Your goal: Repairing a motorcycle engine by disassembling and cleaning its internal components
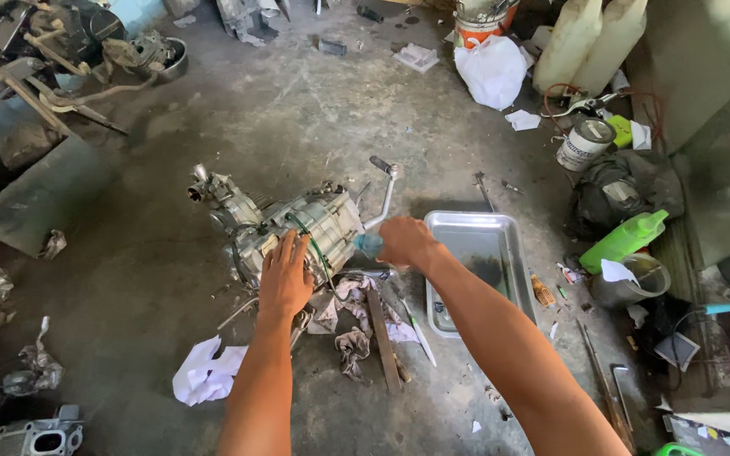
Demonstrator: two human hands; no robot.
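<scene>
From the head camera, the right hand (pixel 405 241) closes its fingers round a small blue object (pixel 368 244), mostly hidden and hard to identify. A green bottle (pixel 623 241) lies right of the metal tray (pixel 470 221); a labelled tin (pixel 585 143) stands beyond. The grey, grimy engine (pixel 285 221) sits on the concrete floor (pixel 297 110), the left hand (pixel 285 277) resting flat on it, fingers spread, gripping nothing.

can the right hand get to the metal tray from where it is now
Probably yes. The right hand, gripping a small blue object beside the engine, hangs just left of the metal tray, with nothing between them.
</scene>
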